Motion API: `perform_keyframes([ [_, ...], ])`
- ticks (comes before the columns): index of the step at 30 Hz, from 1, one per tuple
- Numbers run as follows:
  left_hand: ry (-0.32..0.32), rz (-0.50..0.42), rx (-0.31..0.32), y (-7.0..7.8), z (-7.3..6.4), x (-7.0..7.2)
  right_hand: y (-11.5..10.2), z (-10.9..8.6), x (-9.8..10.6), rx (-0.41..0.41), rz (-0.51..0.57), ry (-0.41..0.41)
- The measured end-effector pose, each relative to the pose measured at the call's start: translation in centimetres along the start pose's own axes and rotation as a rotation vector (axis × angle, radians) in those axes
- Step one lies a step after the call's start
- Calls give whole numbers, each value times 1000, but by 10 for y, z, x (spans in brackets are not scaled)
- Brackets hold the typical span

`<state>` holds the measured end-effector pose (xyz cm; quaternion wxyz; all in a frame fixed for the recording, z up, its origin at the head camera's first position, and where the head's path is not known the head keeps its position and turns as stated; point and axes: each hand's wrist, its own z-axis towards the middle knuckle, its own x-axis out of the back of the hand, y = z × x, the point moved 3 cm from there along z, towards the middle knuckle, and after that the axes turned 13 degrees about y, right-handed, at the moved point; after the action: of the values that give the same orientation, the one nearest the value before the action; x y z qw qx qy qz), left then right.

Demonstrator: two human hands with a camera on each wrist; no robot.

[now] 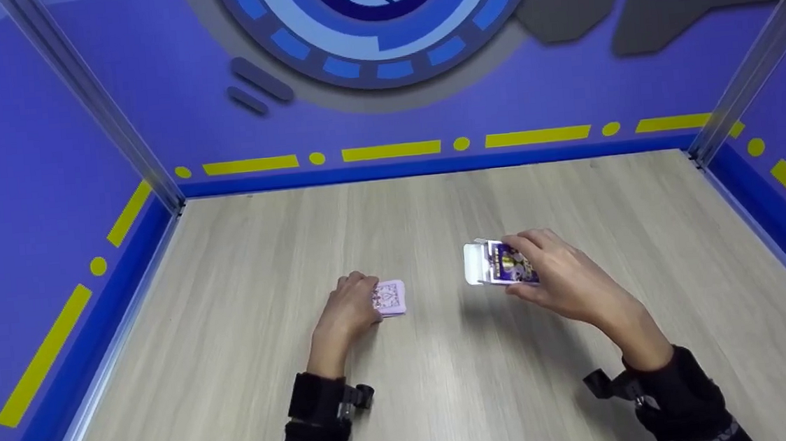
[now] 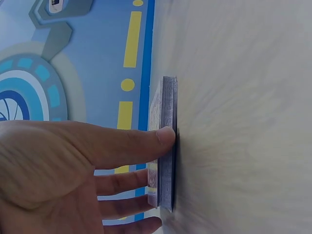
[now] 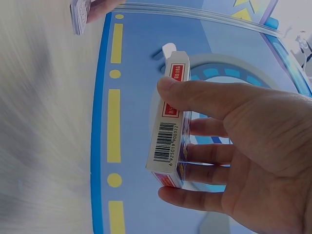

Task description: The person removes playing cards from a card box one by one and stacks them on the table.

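My left hand (image 1: 349,304) grips a deck of playing cards (image 1: 390,298) by its edges, thumb on the near side and fingers on the far side. The deck lies flat, back pattern up, close on the table; its stacked edges (image 2: 168,180) show in the left wrist view. To the right, my right hand (image 1: 565,273) holds a card box (image 1: 513,264) above the table between thumb and fingers. The box's white flap (image 1: 475,264) stands open toward the left. In the right wrist view, a barcode and red print mark the narrow side of the box (image 3: 168,141).
A light wood-grain table (image 1: 434,392) spreads under both hands. Blue panels with yellow marks (image 1: 391,150) wall it in at the back, left and right, with metal posts (image 1: 97,110) at the corners.
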<state>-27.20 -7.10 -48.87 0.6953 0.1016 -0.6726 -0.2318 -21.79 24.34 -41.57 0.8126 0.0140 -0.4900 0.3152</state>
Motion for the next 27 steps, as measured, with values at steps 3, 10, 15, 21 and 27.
perform_keyframes([
  [3, 0, 13, -3, 0, 0, 0, 0, 0, 0, -3, -4, 0],
  [10, -24, 0, -7, -2, 0, 1, 0, 0, 1, -10, -11, -10],
  [15, 44, -64, -20, 6, -3, 9, 1, 0, 1, -7, -12, -9],
  [21, 364, -209, -192, 53, -7, 22, -1, 0, -3, -4, -20, 4],
  [27, 392, -499, -343, 106, -26, 8, -6, 1, -11, 29, -33, 12],
])
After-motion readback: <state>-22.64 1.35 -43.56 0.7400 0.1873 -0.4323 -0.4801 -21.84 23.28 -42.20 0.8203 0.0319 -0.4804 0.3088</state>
